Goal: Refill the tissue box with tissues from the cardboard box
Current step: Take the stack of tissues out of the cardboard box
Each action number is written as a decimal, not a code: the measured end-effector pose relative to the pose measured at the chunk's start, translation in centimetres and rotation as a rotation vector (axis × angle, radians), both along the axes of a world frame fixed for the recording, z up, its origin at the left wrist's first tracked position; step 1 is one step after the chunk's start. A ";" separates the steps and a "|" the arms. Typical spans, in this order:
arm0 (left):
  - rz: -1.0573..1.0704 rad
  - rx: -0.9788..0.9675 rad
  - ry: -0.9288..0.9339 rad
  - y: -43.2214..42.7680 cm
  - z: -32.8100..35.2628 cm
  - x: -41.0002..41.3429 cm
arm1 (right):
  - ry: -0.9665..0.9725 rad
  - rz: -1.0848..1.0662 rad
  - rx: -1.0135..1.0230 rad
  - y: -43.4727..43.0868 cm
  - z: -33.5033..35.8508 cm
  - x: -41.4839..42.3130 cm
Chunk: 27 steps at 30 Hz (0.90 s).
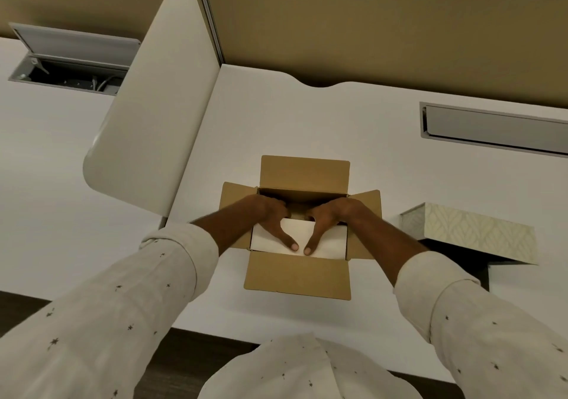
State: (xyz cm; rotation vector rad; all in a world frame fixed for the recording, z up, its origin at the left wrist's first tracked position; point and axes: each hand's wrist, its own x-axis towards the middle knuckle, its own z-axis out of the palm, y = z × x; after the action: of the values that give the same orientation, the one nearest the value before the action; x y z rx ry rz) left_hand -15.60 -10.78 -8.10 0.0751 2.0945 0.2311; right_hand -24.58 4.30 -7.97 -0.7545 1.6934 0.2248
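Observation:
A brown cardboard box [297,274] stands in the middle of the white desk with all its flaps folded outward. Inside it lies a white stack of tissues [297,234]. My left hand [273,218] and my right hand [327,218] both reach into the box. Their thumbs press on top of the stack and their fingers curl down behind its far edge, gripping it. To the right, the patterned tissue box [473,232] lies tilted, its open dark underside facing me.
A white divider panel [153,106] leans across the desk [307,115] at the left. An open cable hatch [73,57] sits far left, and a closed grey hatch [495,128] at the right. A tan partition wall runs behind. The desk's front edge is near my body.

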 end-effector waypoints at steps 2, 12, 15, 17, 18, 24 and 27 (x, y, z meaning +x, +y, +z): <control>-0.028 -0.003 0.015 -0.1 -0.1 0.0 | -0.018 -0.027 -0.021 0.2 -0.1 0.1; 0.077 0.053 0.041 -0.6 0.1 0.2 | 0.062 -0.083 -0.173 1.1 -0.3 0.8; 0.074 0.062 0.011 -0.7 0.4 0.2 | 0.064 -0.081 -0.204 1.1 0.0 1.0; 0.089 0.097 0.028 -1.0 0.5 0.3 | 0.081 -0.061 -0.249 1.1 0.2 1.4; 0.106 0.129 0.042 -1.3 0.7 0.4 | 0.089 -0.055 -0.275 1.0 0.4 1.6; 0.143 0.308 0.158 -4.2 3.0 0.6 | 0.346 0.020 -0.447 0.3 1.9 3.4; 0.169 0.349 0.224 -5.5 4.0 1.1 | 0.552 -0.008 -0.626 0.7 2.0 4.9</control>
State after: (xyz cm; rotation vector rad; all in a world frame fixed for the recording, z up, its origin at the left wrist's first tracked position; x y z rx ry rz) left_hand -14.45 -16.25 -4.07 0.1374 2.2637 0.7186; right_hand -19.69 5.03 -6.00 -1.2216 2.3324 -0.1317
